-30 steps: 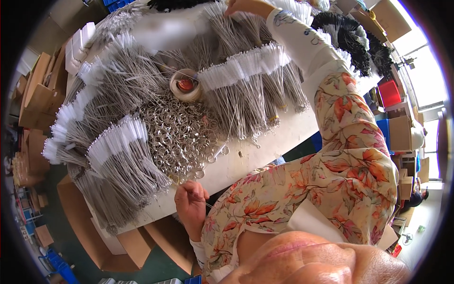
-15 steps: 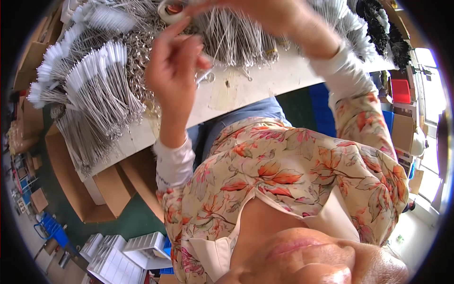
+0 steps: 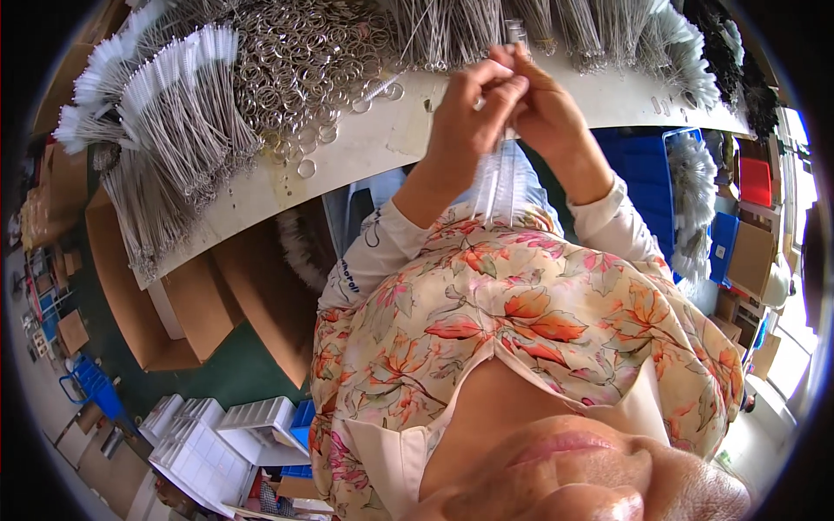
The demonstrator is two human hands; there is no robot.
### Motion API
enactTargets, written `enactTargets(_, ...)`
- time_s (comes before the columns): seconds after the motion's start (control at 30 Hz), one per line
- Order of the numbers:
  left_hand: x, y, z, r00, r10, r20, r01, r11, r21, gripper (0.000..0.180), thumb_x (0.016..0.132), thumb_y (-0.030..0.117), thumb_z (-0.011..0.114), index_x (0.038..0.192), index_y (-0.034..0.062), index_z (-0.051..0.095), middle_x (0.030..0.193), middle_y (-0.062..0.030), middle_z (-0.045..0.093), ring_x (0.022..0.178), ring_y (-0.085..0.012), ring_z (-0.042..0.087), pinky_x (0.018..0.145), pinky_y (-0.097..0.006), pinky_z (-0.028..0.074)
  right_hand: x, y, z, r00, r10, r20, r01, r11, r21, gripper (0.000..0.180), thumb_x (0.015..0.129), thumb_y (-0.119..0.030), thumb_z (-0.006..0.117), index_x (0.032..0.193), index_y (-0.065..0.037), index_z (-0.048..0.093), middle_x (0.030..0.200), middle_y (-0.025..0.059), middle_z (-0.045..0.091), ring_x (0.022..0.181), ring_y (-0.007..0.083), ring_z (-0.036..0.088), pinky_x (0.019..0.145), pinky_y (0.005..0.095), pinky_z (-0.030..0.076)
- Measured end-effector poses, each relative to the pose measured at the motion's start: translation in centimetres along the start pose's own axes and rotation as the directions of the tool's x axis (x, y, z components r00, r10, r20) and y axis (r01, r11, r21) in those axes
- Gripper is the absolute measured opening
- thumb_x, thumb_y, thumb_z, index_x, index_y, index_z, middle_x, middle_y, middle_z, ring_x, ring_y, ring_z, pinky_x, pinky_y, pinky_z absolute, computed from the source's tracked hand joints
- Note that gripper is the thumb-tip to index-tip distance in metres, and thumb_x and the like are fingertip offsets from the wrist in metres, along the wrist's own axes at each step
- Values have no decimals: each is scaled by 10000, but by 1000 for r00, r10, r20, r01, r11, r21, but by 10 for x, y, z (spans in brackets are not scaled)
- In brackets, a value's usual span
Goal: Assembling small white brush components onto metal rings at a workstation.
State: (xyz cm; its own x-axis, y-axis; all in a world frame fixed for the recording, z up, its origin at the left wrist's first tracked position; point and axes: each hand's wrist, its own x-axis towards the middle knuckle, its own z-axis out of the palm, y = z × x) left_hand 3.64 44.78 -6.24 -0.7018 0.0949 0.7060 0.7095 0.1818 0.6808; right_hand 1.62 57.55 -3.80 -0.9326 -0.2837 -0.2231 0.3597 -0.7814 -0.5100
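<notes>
My left hand [image 3: 466,111] and my right hand [image 3: 553,106] meet at the table's front edge, fingers pinched together. Between them is a small bunch of thin wire brushes [image 3: 501,184]. Their white bristles hang below my hands toward my lap, and the wire ends [image 3: 515,33] stick out above my fingertips. The exact grip of each finger is partly hidden. Left of my hands, metal split rings [image 3: 304,56] lie in a large heap, with a few scattered toward the edge. A single small brush [image 3: 380,88] rests beside the heap.
Bundled wire brushes [image 3: 187,113] cover the table's left end; more bundles [image 3: 460,30] line the back. Black-bristled brushes [image 3: 717,56] sit far right. Below the white table [image 3: 391,130] stand open cardboard boxes [image 3: 165,321] and a blue crate [image 3: 638,174] near white brushes.
My hands were apart, the left by the rings and the right reaching over the far side. Both have come together at the front edge, with brushes now visible between them.
</notes>
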Motion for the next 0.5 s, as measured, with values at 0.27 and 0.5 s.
enactTargets(0.27, -26, 4, -38, 891, -313, 329, 308, 949, 69, 317, 771, 84, 682, 1076, 75, 594, 816, -89, 595, 626, -183, 570, 565, -300, 462, -22, -86, -8, 915, 302, 266, 392, -820, -417, 104, 795, -112, 588, 884, -73, 625, 737, 42, 595, 649, 172, 587, 576, 287, 455)
enactTargets(0.5, -38, 3, -54, 938, -216, 270, 205, 976, 69, 233, 771, 123, 694, 961, 26, 599, 778, -103, 615, 612, -219, 595, 549, -302, 485, -18, -5, -3, 909, 368, 194, 209, -2, -978, 121, 853, -151, 585, 869, -38, 626, 671, 66, 609, 546, 140, 541, 507, 278, 421)
